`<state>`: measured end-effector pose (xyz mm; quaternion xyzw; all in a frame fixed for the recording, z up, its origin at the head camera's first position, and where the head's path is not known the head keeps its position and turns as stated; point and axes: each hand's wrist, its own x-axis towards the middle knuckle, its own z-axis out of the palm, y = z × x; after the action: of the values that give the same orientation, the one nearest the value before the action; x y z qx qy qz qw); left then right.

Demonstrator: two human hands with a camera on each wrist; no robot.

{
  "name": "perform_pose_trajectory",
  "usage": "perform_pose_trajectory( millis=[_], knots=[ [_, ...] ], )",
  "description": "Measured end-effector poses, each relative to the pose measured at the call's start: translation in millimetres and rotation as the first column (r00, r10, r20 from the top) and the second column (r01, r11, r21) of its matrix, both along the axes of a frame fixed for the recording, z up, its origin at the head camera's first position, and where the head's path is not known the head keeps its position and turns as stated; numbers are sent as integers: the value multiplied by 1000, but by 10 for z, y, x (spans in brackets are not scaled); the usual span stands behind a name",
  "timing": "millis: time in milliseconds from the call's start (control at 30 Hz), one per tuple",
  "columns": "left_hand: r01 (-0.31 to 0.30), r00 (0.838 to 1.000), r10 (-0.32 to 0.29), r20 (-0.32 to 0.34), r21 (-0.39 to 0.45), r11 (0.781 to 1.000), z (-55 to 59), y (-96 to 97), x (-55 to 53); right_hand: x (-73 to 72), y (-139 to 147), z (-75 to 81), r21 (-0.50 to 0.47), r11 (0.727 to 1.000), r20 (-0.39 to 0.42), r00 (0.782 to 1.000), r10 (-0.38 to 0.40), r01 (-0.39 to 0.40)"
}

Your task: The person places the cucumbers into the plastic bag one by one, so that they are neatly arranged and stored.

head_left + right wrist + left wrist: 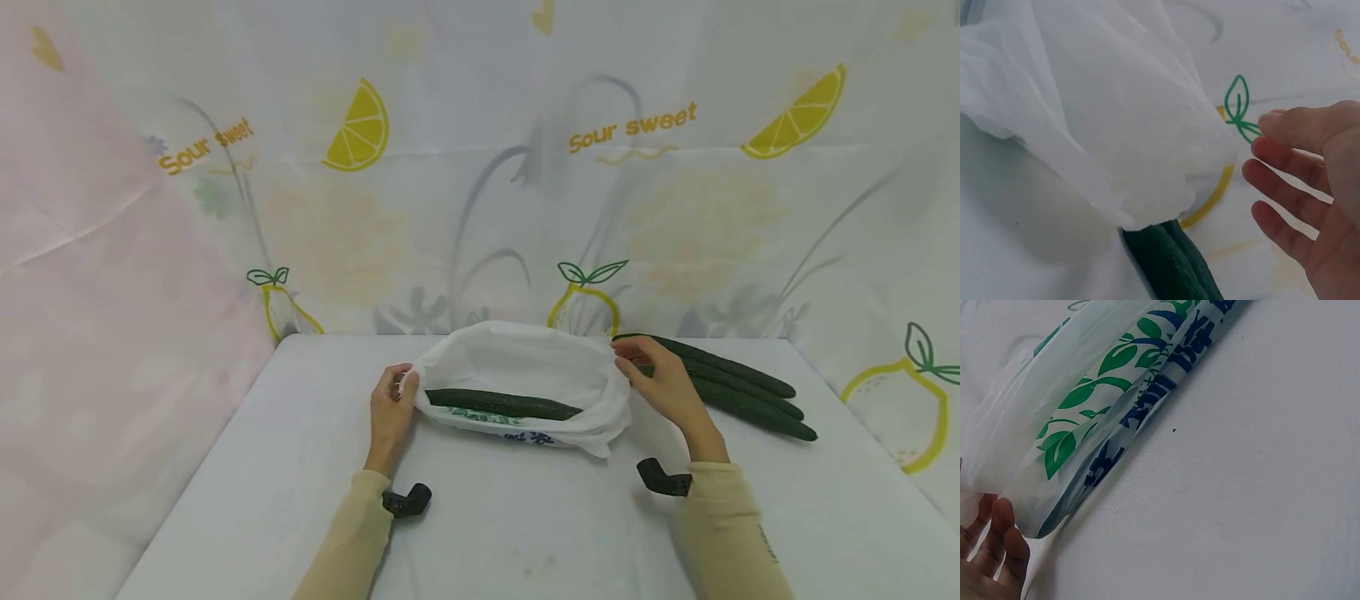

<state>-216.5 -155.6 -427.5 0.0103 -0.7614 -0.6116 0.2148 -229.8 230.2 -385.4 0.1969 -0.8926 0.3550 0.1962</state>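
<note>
Bag (525,362) at the left hand (390,412): thumb and fingers pinch its left end; its mouth gapes and it lies on the surface (480,542).
Right hand (667,383): just beside the bag's right rim, fingers slightly bent, gripping nothing.
Cucumber (502,404) inside: lengthwise along the bag's near side; loading of this one looks done.
Three cucumbers (742,387) outside: side by side at the right on the surface; judged as still unbagged, so the work seems early.
Hard to see: the right hand covers part of the outer cucumbers; the left wrist view cuts off most of the left hand and hides the bagged cucumber; creases break up the bag's blue print.
</note>
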Motion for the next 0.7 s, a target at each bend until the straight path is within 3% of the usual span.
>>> perform_pose_trajectory(
  millis=[267, 500, 600, 700],
  knots=[
    [-16, 1000, 16, 7, -55, 998, 23, -12, -11, 50, 277, -18, -11, 996, 61, 995, -85, 86],
    [-41, 999, 43, 23, -60, 997, -244, -73, -192, 69, 475, -173, 18, 981, 86, 977, -193, 192],
    [-38, 999, 40, 32, -70, 997, -279, -76, -200, 89, 527, -257, 17, 968, 79, 965, -250, 249],
    [-16, 999, 18, 38, -69, 997, -285, -88, -180, 107, 565, -375, -44, 943, 57, 943, -327, 330]
  ],
)
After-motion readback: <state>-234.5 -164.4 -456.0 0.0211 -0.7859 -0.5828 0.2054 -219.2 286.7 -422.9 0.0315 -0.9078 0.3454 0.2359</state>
